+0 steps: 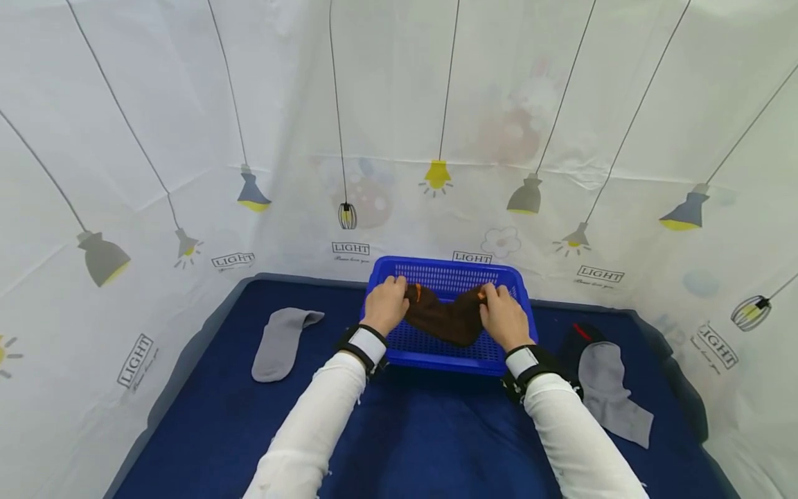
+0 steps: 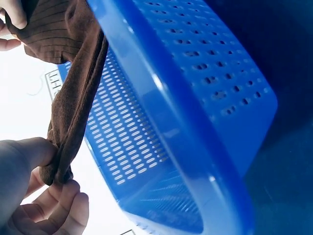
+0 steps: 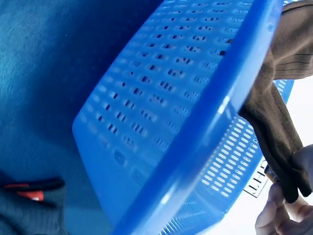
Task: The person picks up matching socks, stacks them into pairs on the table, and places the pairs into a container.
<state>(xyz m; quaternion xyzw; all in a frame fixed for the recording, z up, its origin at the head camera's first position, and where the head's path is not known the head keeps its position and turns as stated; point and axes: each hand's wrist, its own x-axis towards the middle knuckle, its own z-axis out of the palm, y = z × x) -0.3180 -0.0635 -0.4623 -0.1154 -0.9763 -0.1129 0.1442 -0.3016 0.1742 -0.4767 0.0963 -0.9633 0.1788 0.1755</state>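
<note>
Brown knit fabric (image 1: pixel 455 326), apparently sock material, hung between the two hands above the mouth of the blue plastic basket (image 1: pixel 430 362), its middle sagging in a shallow V. Whether it comprised one sock or a pair could not be determined. The left hand (image 1: pixel 386 305) pinched one end between thumb and fingers; the right hand (image 1: pixel 505 319) pinched the opposite end in the same manner. An orange mark (image 1: pixel 418 293) showed near the left grip, and a second one lay beside the right. Correct handling at this stage called for both pinches to sit at matching heights, with light, equal tension so that the ribbed knit lay straight without being overstretched. Edges were best aligned before either grip was relaxed, and the sagging centre was best held clear of the basket's rim to avoid snagging; contact with the basket floor could not be confirmed. A grey sock (image 1: pixel 279 346) lay flat on the navy cloth (image 1: pixel 399 450) to the left, well apart from the basket. To the right, a second grey sock (image 1: pixel 605 381) partly overlapped a dark sock (image 1: pixel 572 344) with a red stripe.
</note>
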